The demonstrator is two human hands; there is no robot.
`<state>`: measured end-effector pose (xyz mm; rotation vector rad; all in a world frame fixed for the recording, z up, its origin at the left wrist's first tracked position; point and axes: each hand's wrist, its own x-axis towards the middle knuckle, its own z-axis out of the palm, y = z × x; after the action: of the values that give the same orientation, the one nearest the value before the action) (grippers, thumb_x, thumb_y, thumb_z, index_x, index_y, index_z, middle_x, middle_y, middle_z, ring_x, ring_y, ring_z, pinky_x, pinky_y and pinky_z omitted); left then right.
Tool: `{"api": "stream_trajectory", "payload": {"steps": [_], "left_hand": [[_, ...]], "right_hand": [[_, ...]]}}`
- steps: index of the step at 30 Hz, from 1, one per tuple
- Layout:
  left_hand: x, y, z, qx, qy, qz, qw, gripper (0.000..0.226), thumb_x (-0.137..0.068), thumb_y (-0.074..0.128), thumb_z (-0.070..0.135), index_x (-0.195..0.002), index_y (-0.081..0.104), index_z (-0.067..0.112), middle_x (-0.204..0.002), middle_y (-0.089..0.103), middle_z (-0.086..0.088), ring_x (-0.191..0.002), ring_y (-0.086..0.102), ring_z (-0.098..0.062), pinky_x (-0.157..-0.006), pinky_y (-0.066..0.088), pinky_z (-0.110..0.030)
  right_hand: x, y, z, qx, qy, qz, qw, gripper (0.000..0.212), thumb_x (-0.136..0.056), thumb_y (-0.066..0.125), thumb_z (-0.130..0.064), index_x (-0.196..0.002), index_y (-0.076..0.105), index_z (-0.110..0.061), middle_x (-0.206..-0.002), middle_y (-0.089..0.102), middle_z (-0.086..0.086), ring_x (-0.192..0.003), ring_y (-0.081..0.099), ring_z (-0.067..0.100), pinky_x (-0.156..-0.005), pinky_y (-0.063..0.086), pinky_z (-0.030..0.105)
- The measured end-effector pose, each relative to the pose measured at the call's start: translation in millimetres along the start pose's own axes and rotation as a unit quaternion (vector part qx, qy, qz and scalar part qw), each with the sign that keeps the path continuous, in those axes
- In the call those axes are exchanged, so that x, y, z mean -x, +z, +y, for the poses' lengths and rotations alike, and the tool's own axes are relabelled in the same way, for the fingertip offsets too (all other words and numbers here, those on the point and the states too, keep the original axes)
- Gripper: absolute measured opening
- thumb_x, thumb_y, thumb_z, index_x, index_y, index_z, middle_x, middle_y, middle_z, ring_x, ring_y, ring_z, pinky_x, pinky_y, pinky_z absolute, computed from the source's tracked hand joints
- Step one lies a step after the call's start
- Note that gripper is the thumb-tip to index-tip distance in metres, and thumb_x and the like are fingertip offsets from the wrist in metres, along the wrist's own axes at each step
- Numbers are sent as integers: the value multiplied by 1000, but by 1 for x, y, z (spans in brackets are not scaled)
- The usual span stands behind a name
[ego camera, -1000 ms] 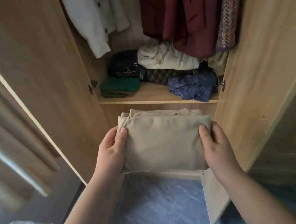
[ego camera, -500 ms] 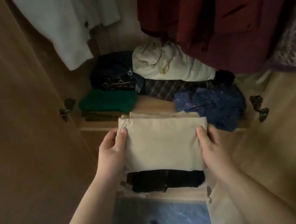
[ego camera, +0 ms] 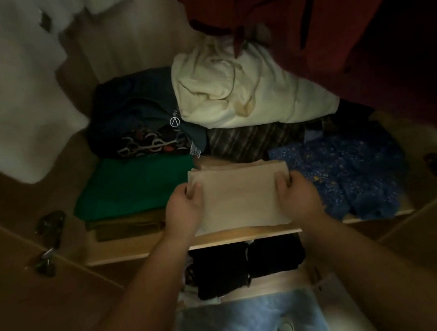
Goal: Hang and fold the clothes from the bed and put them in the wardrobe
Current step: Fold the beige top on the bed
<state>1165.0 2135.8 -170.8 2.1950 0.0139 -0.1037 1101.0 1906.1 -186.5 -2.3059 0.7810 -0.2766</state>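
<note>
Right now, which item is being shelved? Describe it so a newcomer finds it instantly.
Look at the wardrobe shelf under the hanging clothes. At its front edge, between the green folded stack and the blue speckled garment, is a folded beige garment. It alone is plain beige and gripped at its sides by the left hand and right hand.

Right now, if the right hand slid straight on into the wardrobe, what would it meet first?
Probably the dark striped garment lying behind the folded beige cloth that the right hand grips; the blue speckled garment lies beside it, not ahead. Depth is unclear in this dim view.
</note>
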Motion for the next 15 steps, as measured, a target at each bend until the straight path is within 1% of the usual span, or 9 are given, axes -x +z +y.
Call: {"api": "stream_trajectory", "payload": {"steps": [3,5,6,7,9,10,12,14,15], "left_hand": [[-9,10,-7,-32,-31,-68,997,41,-97,56,36,-124,53,5,-113,64,-14,-107,61,-34,-78,42,-29],[-2,7,-6,-78,-12,-84,993,59,-96,57,39,-141,41,5,-134,54,-15,-121,54,-33,-97,44,-33],[3,3,-3,-107,15,-76,991,64,-95,58,38,-147,35,7,-140,48,-14,-126,49,-32,-103,42,-36],[10,-2,1,-142,61,-55,986,65,-94,57,36,-148,34,9,-141,46,-13,-127,47,-31,-106,40,-38],[18,-9,9,-198,184,-9,963,59,-93,52,33,-145,39,10,-140,47,-12,-128,45,-30,-109,39,-41],[18,-9,14,-212,238,-5,948,56,-93,47,35,-143,41,10,-141,47,-12,-131,43,-29,-111,37,-41],[11,1,21,-247,295,-53,922,62,-93,31,43,-147,38,13,-150,42,-11,-142,34,-28,-119,26,-42],[2,21,17,-292,287,-123,904,74,-91,15,54,-155,27,18,-160,29,-10,-150,20,-27,-123,11,-42],[-1,30,11,-322,276,-144,894,78,-90,10,59,-156,25,20,-162,25,-9,-151,17,-26,-123,9,-43]], "right_hand": [[-16,10,1,70,18,-22,997,48,-100,37,-51,-109,60,-10,-103,68,17,-94,64,38,-79,51,41],[-16,5,-4,65,21,-19,998,43,-98,39,-51,-107,56,-12,-103,65,15,-93,63,36,-78,52,42],[-12,0,-7,52,-4,5,999,37,-98,41,-46,-103,54,-12,-102,61,13,-92,61,34,-78,52,43],[-8,-5,-9,50,-59,44,996,28,-98,44,-38,-101,53,-11,-101,58,12,-92,58,32,-80,50,44],[6,-10,-15,85,-207,116,968,17,-92,50,-21,-103,55,-9,-102,55,13,-96,52,29,-87,45,43],[13,-8,-19,112,-266,116,950,21,-89,53,-18,-108,56,-9,-107,56,13,-101,51,28,-91,43,43],[16,5,-19,161,-338,64,925,37,-91,51,-24,-124,58,-8,-126,57,13,-120,50,31,-106,39,45],[16,23,-12,217,-324,3,921,52,-97,40,-37,-138,53,-8,-142,52,14,-135,44,33,-114,32,49],[16,30,-7,248,-299,-20,921,57,-99,34,-43,-143,49,-11,-146,49,14,-139,41,33,-117,30,50]]}}
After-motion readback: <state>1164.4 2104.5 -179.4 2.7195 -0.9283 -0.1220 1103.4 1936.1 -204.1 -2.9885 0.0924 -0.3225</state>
